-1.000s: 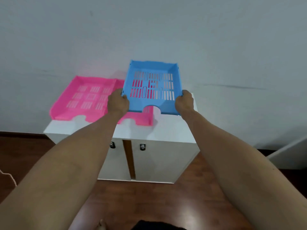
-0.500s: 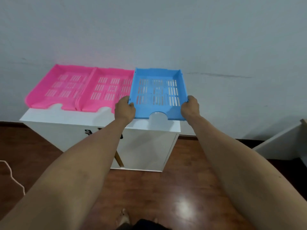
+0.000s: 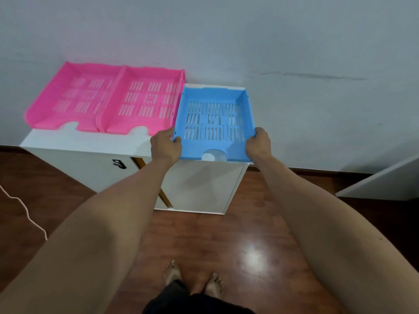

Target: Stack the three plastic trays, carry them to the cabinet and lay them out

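Observation:
A blue slotted plastic tray [image 3: 214, 103] lies on the right end of the white cabinet's top [image 3: 86, 141], its front edge at the cabinet's front. My left hand [image 3: 165, 147] grips its front left corner and my right hand [image 3: 258, 145] grips its front right corner. Two pink trays sit side by side to its left: the left pink tray [image 3: 68, 98] and the middle pink tray [image 3: 147, 96], whose right wall meets the blue tray.
The grey wall [image 3: 294, 53] rises right behind the cabinet. A white cord [image 3: 25, 209] trails over the dark wooden floor [image 3: 226, 241] at the left. A white panel [image 3: 385, 180] stands at the right. My bare feet [image 3: 192, 279] are in front of the cabinet.
The blue tray went from tilted above the pink trays to the right and down onto the cabinet's right end, flat. Both hands kept hold of its front corners.

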`<move>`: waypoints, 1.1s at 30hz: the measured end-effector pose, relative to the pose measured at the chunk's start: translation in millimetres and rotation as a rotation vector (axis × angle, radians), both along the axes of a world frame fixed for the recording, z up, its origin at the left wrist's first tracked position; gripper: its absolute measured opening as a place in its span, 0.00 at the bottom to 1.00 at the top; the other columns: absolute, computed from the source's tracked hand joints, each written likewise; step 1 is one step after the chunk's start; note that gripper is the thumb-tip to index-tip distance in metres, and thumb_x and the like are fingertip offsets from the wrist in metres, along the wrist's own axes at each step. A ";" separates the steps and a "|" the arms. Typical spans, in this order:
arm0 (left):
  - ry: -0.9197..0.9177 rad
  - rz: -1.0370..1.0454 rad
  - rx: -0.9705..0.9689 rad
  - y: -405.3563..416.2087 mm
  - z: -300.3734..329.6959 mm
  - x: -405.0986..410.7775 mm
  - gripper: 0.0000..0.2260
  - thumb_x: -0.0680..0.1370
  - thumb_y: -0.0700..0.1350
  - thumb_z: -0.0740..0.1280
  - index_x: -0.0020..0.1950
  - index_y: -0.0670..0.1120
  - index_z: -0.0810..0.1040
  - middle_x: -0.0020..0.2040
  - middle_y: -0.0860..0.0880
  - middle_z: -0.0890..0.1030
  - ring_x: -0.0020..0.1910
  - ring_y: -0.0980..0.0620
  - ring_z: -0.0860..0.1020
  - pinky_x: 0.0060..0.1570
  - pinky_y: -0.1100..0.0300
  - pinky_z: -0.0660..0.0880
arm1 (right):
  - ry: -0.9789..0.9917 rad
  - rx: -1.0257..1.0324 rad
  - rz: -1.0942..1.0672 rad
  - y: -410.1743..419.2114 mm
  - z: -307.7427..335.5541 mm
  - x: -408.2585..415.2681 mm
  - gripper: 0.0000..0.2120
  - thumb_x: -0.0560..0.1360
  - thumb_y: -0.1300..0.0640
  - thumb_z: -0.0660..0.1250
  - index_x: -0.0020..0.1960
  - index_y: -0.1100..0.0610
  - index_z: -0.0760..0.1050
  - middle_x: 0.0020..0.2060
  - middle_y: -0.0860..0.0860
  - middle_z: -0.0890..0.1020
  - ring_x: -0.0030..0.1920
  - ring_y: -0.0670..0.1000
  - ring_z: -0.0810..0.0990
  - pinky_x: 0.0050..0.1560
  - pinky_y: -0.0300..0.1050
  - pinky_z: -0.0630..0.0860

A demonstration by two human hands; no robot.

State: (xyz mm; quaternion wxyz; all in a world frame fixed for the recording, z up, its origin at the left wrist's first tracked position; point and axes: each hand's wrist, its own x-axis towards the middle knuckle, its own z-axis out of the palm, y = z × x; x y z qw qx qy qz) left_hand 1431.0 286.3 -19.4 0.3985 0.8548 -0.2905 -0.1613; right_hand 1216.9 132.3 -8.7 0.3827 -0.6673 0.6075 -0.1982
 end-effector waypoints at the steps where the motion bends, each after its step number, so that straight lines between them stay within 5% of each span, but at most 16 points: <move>1: -0.006 -0.001 0.020 -0.6 -2.6 3.4 0.23 0.81 0.45 0.67 0.76 0.43 0.72 0.70 0.42 0.78 0.65 0.42 0.79 0.62 0.58 0.73 | 0.000 0.001 -0.001 -0.6 -2.3 0.8 0.15 0.80 0.69 0.54 0.62 0.65 0.74 0.53 0.58 0.78 0.48 0.57 0.78 0.39 0.46 0.73; 4: -0.044 -0.006 0.118 -4.0 -4.9 12.9 0.29 0.80 0.50 0.68 0.80 0.44 0.65 0.75 0.42 0.72 0.73 0.40 0.72 0.71 0.44 0.70 | -0.010 0.016 -0.004 -3.5 -6.5 5.2 0.17 0.80 0.69 0.54 0.65 0.64 0.73 0.54 0.58 0.79 0.48 0.57 0.78 0.39 0.45 0.73; 15: -0.091 -0.066 0.242 -51.6 -15.4 69.7 0.36 0.78 0.54 0.71 0.81 0.44 0.60 0.78 0.43 0.68 0.77 0.40 0.66 0.75 0.42 0.64 | -0.028 0.047 -0.056 -42.6 -13.0 46.8 0.15 0.76 0.71 0.55 0.59 0.65 0.75 0.47 0.56 0.78 0.35 0.48 0.74 0.31 0.41 0.70; 22: -0.101 -0.127 0.269 -78.7 -18.7 85.2 0.35 0.78 0.50 0.69 0.81 0.45 0.59 0.78 0.43 0.67 0.79 0.41 0.63 0.76 0.39 0.60 | -0.019 0.043 -0.096 -65.5 -17.0 65.4 0.16 0.74 0.72 0.53 0.57 0.67 0.75 0.44 0.59 0.78 0.40 0.57 0.74 0.38 0.48 0.72; 26: -0.104 -0.181 0.254 -87.0 -21.2 95.1 0.33 0.77 0.46 0.68 0.81 0.48 0.62 0.78 0.47 0.69 0.79 0.42 0.63 0.76 0.40 0.59 | -0.004 0.038 -0.100 -71.4 -19.2 71.1 0.12 0.74 0.73 0.53 0.49 0.66 0.72 0.38 0.55 0.73 0.36 0.55 0.70 0.33 0.43 0.66; 33: -0.024 -0.173 0.223 -90.8 -22.2 97.1 0.33 0.75 0.46 0.67 0.80 0.49 0.64 0.70 0.44 0.77 0.71 0.40 0.73 0.73 0.39 0.64 | -0.028 0.035 -0.088 -66.6 -11.4 70.0 0.13 0.79 0.69 0.57 0.60 0.63 0.74 0.55 0.61 0.82 0.46 0.60 0.78 0.42 0.47 0.76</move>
